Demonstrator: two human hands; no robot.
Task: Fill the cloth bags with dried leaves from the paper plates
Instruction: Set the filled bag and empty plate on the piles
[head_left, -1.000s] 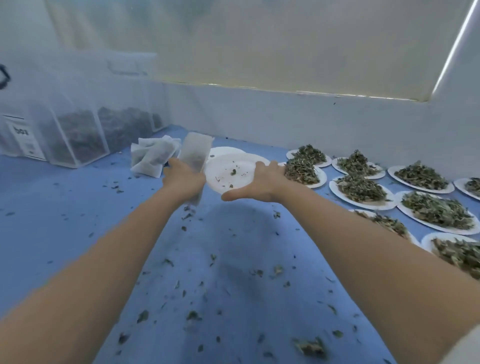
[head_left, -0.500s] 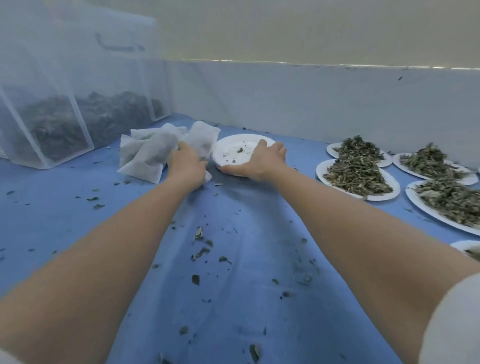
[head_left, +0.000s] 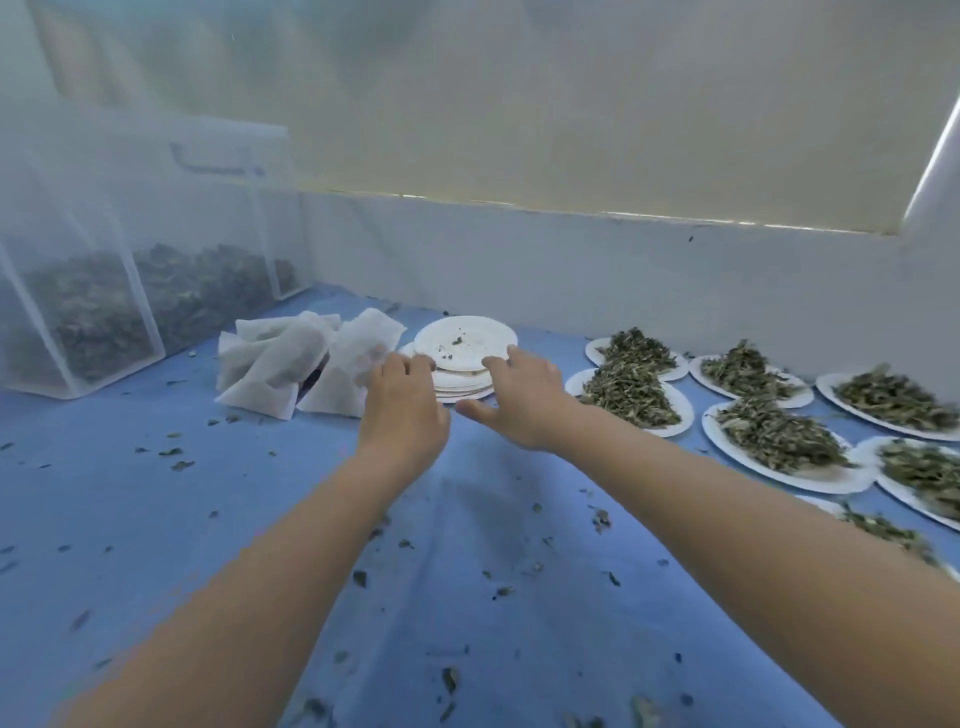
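- White cloth bags (head_left: 283, 364): thin, matt, woven, faintly see-through.
- Stacked round white paper plates (head_left: 465, 343): smooth, matt.
- Blue sheet covering the bench (head_left: 156, 519): matt, softly creased cloth.
- Clear plastic bins (head_left: 130, 249): frosted, slightly glossy.
- Dried green leaves (head_left: 631, 392): rough, crumbly.

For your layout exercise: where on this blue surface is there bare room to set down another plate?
Free: the blue sheet near the camera, between the cloth bags and the loaded plates, bearing only leaf crumbs. Crowded: the right side, plates rim to rim, and around the empty plate stack.

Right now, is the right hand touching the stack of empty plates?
Touching. The head view shows the right hand with fingertips resting on the stack of empty plates.
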